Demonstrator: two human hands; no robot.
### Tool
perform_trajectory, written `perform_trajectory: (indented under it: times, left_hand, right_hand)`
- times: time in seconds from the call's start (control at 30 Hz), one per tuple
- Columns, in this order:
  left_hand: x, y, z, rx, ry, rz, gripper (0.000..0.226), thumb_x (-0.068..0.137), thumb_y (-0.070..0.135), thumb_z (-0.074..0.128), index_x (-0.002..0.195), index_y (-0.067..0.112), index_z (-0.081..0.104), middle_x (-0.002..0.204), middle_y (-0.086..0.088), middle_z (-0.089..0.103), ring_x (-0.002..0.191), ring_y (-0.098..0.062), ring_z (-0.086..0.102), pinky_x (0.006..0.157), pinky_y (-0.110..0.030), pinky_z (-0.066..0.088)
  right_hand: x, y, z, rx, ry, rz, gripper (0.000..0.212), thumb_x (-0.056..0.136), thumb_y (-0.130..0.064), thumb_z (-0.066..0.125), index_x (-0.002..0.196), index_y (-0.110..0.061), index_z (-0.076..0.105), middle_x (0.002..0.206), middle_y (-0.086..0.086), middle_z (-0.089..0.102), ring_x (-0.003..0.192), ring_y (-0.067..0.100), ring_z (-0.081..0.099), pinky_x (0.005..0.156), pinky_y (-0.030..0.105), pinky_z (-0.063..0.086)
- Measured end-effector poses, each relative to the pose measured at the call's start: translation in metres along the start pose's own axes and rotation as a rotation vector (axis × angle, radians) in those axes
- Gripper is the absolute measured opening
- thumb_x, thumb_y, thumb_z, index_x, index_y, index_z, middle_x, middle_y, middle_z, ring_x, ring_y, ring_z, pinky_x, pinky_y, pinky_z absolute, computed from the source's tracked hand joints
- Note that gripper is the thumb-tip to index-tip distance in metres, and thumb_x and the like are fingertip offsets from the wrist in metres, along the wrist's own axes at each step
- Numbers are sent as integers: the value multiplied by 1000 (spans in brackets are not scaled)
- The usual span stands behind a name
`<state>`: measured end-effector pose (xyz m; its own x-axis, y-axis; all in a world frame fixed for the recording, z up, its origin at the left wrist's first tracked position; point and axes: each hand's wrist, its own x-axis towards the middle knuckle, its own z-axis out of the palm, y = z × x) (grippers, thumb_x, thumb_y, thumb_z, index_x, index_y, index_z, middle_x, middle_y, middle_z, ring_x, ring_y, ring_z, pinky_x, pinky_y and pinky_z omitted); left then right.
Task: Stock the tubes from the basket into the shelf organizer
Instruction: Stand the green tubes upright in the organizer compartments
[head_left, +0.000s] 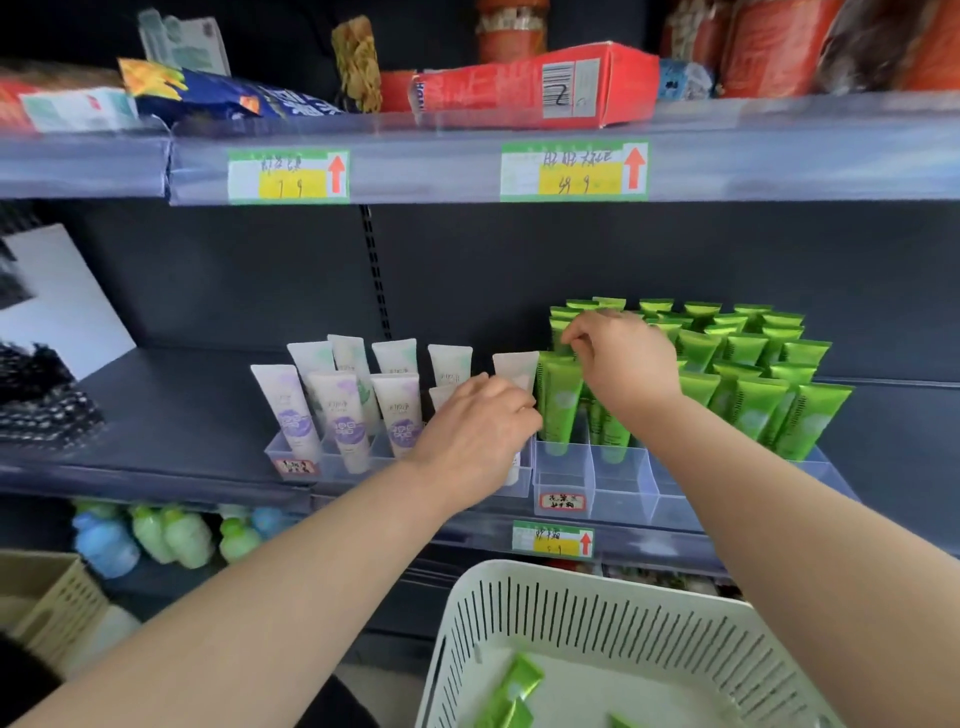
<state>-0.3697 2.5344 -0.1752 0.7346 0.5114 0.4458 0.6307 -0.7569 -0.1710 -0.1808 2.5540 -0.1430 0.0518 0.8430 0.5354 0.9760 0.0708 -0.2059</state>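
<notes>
Nearest: white slotted basket (597, 623) at bottom of frame, approx 3 green tubes (511, 691) showing inside: two lying flat at the lower left w/ long axes running diagonally, plus a sliver of a third at the bottom edge. The rest of the floor that shows is bare, so the task looks nearly done (judgement only, since part of the basket is cut off).

Next out, the clear shelf organizer (618, 478), front cells on the green side empty. Left hand (478, 431) sits at the divide between white and green sections, fingers curled round a pale tube (514, 470) that pokes out below the palm; can't tell how firm the grip is. Right hand (618, 358) is farther back and higher, fingertips pinched on the top of a standing green tube (561, 338) in the left green column.

Key relation: that tube stands upright, long axis vertical, directly under the right fingers, so the right hand is the nearer one for seating it straight down.

Counts: white/purple tubes (343, 415) approx 9 visible. Green stock (753, 374) approx 25–30, back rows overlap, no exact count.
</notes>
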Motion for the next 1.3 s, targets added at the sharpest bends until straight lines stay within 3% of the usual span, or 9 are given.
perform_trajectory:
  times: [0.23, 0.5, 0.73, 1.3]
  left_hand:
    - [0, 3, 3, -58, 18, -17, 32, 70, -2, 71, 98, 15, 73, 105, -2, 68, 104, -24, 58, 93, -37, 45]
    - [-2, 12, 1, -71, -36, -31, 32, 80, -1, 65, 107, 14, 70, 112, -3, 66, 109, -24, 53, 97, -36, 41]
    - [0, 18, -3, -71, -45, -26, 34, 81, -3, 63, 110, 14, 69, 113, -2, 65, 110, -24, 52, 98, -36, 42]
    - [-17, 52, 19, -80, -154, 13, 31, 87, 1, 55, 114, 12, 65, 118, -3, 60, 114, -22, 46, 97, -36, 39]
  right_hand:
    - [-4, 2, 11, 14, -53, -12, 26, 93, -14, 47, 104, -26, 69, 104, 0, 67, 96, 25, 58, 67, 30, 35]
    - [-16, 4, 11, 7, -79, -22, 27, 93, -16, 47, 106, -27, 68, 103, 0, 67, 97, 25, 58, 70, 33, 43]
    - [-21, 6, 10, -12, -112, 23, 39, 87, -3, 48, 114, -27, 63, 107, 1, 65, 98, 24, 57, 67, 30, 44]
    - [-76, 20, 4, 25, -44, -1, 40, 87, -2, 50, 121, -21, 60, 117, 4, 61, 105, 26, 54, 67, 36, 48]
